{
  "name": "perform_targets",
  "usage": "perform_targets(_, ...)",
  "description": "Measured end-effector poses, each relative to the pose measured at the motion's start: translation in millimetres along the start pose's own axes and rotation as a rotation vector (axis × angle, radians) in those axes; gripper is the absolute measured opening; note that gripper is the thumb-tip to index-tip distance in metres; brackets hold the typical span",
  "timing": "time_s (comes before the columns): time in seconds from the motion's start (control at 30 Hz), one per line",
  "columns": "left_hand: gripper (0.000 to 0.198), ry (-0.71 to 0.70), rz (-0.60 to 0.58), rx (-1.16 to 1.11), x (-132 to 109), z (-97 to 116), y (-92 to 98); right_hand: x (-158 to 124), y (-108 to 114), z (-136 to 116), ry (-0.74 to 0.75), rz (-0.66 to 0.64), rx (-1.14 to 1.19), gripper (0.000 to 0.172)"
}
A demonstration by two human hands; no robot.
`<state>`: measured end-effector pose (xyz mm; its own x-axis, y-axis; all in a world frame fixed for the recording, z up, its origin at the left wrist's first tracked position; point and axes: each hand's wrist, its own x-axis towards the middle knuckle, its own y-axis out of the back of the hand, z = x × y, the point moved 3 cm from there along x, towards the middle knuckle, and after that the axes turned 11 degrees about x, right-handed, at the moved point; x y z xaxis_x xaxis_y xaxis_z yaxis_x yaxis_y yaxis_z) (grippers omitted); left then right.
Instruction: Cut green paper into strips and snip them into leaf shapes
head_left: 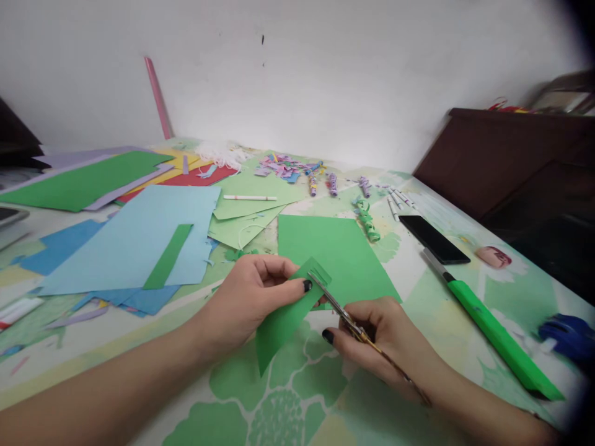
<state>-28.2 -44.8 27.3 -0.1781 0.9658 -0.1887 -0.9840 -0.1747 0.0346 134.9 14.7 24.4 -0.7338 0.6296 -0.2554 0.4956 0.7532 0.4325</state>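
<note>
My left hand (260, 286) pinches a strip of green paper (284, 331) between thumb and fingers, above the flowered tablecloth. Several narrow slits show at the strip's upper end. In my right hand (395, 337) is a pair of scissors (344, 314), its handles partly hidden by the fingers. The blades lie at the slit end of the strip, close to my left thumb. Behind both hands a larger green sheet (325, 244) rests flat on the table. Another green strip (168, 257) lies on a light blue sheet (134, 232) to the left.
To the right are a green-handled cutter (502, 337), a black phone (434, 238), a blue tape dispenser (569, 337) and several markers (400, 199). Curled paper rolls (333, 184) and a pile of paper scraps (281, 166) sit toward the wall. Coloured sheets (93, 179) overlap at the left.
</note>
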Motion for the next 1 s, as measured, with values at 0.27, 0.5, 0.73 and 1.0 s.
perform_targets(0.27, 0.014, -0.028, -0.011, -0.005, -2.8, 1.3, 0.7, -1.2, 1.3, -1.5, 0.041, -0.032, 0.056, 0.035)
perform_targets(0.5, 0.015, -0.029, -0.012, 0.018, -1.7, 1.1, 0.2, -4.7, 0.5, 0.9, 0.091, -0.127, 0.190, 0.030)
perform_targets(0.73, 0.016, -0.020, 0.005, 0.037, -1.7, -1.1, 1.5, -5.5, 0.2, 1.0, 0.086, -0.129, 0.195, 0.031)
perform_targets(1.0, 0.016, -0.039, 0.002, 0.050, -1.9, 0.0, 1.5, -4.1, 0.5, 1.9, 0.069, -0.127, 0.179, 0.031)
